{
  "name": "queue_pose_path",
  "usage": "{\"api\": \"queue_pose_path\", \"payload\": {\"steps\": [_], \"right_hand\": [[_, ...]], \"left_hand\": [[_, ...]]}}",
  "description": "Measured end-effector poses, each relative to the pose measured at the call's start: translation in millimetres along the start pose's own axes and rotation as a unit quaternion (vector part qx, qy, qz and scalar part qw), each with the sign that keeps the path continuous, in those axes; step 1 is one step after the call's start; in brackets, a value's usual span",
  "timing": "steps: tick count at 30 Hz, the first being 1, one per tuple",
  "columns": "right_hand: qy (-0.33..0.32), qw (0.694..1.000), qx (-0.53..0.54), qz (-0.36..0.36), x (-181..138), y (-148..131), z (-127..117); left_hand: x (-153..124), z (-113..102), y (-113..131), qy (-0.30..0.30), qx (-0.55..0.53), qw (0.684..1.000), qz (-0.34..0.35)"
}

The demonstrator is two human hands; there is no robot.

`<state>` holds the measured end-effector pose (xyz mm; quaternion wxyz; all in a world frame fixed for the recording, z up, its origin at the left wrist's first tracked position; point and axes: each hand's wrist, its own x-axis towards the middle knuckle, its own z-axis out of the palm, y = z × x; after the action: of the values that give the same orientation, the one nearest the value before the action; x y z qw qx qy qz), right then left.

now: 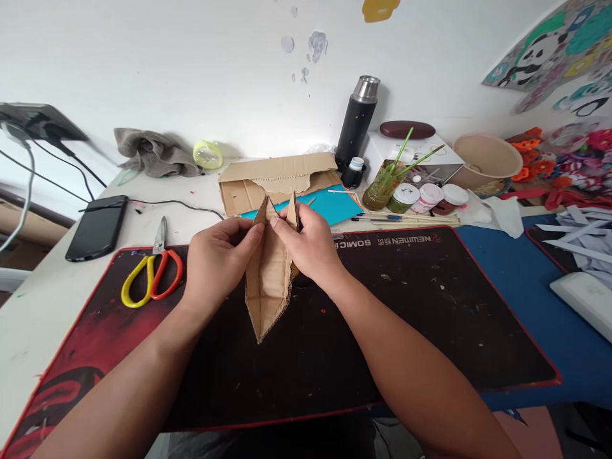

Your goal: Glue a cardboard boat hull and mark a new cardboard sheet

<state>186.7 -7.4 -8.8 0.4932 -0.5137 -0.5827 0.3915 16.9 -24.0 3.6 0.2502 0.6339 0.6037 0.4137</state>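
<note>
Between both hands is a folded piece of cardboard (273, 271), boat-like, with raised sides and a pointed end toward me. My left hand (220, 255) pinches its left side near the far end, thumb on the inner face. My right hand (308, 241) grips the right side there, its thumb laid across the inside. Most of the fingers behind the cardboard are hidden. A bit of something yellow shows behind its right edge, too small to name. On the mat to the left lie scissors (155, 271) with one yellow and one red handle, blades pointing away.
A dark desk mat (406, 319) spans the desk. Behind it are cardboard pieces (277, 171), blue paper (342, 203), a black thermos (357, 118), a jar with brushes (382, 185) and paint pots (404, 197). A phone (97, 226) lies left; paper strips (586, 239) are heaped right.
</note>
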Motion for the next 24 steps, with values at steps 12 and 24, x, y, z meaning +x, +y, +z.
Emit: {"api": "queue_pose_path", "payload": {"steps": [12,24], "right_hand": [[-0.010,0.999,0.016,0.034,1.4,0.8,1.2],[-0.016,0.999,-0.028,0.038,-3.2,-4.8,3.4]], "left_hand": [[-1.1,3.7,-1.8,0.024,-0.009,1.000,0.013],[-0.1,3.3,1.2,0.057,0.053,0.996,0.039]]}}
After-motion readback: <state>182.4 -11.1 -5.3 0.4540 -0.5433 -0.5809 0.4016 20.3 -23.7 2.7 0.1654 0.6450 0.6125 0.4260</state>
